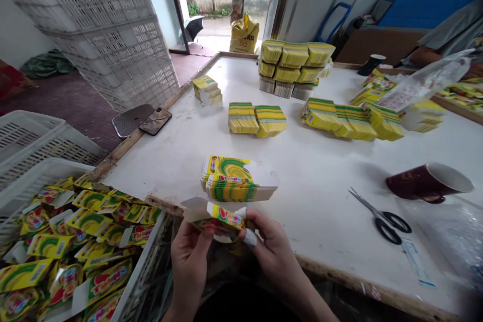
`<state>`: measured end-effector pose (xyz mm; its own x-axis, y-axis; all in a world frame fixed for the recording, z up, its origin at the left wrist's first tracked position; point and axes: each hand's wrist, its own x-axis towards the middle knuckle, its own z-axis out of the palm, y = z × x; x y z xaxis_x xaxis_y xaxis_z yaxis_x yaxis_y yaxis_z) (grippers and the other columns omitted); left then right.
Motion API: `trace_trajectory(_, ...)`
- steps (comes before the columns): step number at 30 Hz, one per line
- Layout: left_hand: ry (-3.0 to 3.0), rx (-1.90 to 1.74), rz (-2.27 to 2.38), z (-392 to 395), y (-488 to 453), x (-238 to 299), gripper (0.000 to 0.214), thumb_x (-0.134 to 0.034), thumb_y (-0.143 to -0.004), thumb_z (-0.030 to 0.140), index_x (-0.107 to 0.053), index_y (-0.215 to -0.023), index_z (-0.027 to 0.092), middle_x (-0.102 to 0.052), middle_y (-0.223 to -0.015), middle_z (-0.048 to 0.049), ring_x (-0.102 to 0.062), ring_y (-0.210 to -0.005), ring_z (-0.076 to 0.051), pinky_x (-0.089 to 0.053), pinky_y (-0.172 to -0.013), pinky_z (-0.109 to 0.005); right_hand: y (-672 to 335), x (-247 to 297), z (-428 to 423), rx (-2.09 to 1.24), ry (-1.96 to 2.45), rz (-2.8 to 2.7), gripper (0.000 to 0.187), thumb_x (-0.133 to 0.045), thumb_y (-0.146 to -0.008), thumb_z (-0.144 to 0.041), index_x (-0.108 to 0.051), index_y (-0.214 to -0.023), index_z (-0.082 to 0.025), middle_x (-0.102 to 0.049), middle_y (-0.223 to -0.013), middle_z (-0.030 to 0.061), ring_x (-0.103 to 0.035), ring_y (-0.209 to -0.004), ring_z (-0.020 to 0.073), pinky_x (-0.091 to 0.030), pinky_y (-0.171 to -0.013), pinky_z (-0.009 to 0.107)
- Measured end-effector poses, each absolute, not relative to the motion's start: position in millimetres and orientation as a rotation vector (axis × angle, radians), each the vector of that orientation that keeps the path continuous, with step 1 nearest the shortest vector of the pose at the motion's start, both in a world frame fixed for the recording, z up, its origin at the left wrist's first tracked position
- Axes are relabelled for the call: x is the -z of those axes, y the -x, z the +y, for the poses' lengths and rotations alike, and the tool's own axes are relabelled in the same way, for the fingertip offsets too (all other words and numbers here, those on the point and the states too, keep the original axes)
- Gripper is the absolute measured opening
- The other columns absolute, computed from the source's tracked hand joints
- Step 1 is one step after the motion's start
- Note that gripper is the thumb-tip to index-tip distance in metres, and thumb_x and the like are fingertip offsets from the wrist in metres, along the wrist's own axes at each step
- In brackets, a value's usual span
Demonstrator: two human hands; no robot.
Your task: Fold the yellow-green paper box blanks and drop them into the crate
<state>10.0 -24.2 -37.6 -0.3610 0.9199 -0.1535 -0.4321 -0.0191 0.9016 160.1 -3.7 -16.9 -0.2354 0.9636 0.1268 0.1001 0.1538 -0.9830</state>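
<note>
My left hand [189, 251] and my right hand [269, 246] both grip one small yellow-and-green printed carton [221, 217] just below the table's near edge. Its white end flaps stick out to the left. Fingers of both hands pinch the carton's sides. Right behind it on the white table [320, 201] lies a short pile of flat cartons [232, 179] of the same print. A white slotted crate [145, 266] at lower left holds several formed cartons [75, 246].
Bundles of flat cartons [256, 119] and a taller stack [294, 68] sit farther back. Black scissors [381, 216] and a tipped maroon cup [430, 182] lie to the right. Two phones [145, 121] rest on the left edge. Another person's arm [433, 53] shows at far right.
</note>
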Motion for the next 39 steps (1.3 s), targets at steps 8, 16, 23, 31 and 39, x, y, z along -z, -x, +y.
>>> trace_trajectory(8,-0.8,-1.26,1.016,-20,45,14,0.09,-0.061,-0.057,0.085,-0.072,-0.114,0.016,-0.075,-0.099,-0.0163,-0.07,-0.092,-0.036,-0.056,-0.084,-0.047,-196,-2,6,-0.744,0.975,-2.182,0.028,-0.047,-0.095,-0.008,-0.069,-0.098,-0.025,-0.065,-0.082,0.0031,-0.056,-0.078,0.0184,-0.047,-0.072,0.031)
trace_trajectory(16,-1.416,-0.561,1.158,-30,16,19,0.063,-0.077,-0.072,0.03,-0.05,-0.13,0.025,-0.068,-0.119,-0.0064,-0.064,-0.108,-0.028,-0.05,-0.095,-0.04,-180,4,-12,-0.702,0.916,-2.206,0.023,-0.055,-0.096,-0.018,-0.063,-0.114,-0.03,-0.059,-0.119,0.0052,-0.048,-0.125,0.0246,-0.017,-0.119,0.052)
trace_trajectory(23,-1.881,-0.706,1.357,-40,-2,33,0.082,-0.068,-0.075,0.02,-0.021,-0.141,0.023,-0.062,-0.126,-0.0143,-0.065,-0.108,-0.028,-0.053,-0.089,-0.039,-168,33,-25,-1.435,1.141,-1.302,0.049,-0.055,-0.094,-0.039,-0.043,-0.14,-0.026,-0.053,-0.137,0.0123,-0.053,-0.124,0.0298,-0.043,-0.106,0.048)
trace_trajectory(31,-2.016,-0.785,1.318,-35,-5,31,0.061,-0.063,-0.069,0.01,-0.034,-0.12,0.027,-0.064,-0.103,-0.0047,-0.068,-0.084,-0.021,-0.054,-0.072,-0.032,-162,32,-19,-1.712,1.056,-1.239,0.058,-0.049,-0.09,-0.065,-0.059,-0.126,-0.022,-0.065,-0.12,0.0104,-0.059,-0.115,0.0298,-0.043,-0.105,0.046)
trace_trajectory(39,-1.881,-0.844,1.448,-36,-9,53,0.077,-0.061,-0.075,0.017,-0.015,-0.137,0.02,-0.053,-0.131,-0.0196,-0.062,-0.114,-0.03,-0.054,-0.088,-0.043,-168,18,-18,-1.284,0.941,-1.91,0.057,-0.039,-0.095,-0.008,-0.039,-0.149,-0.026,-0.033,-0.158,0.0095,-0.034,-0.144,0.0229,-0.032,-0.116,0.038)
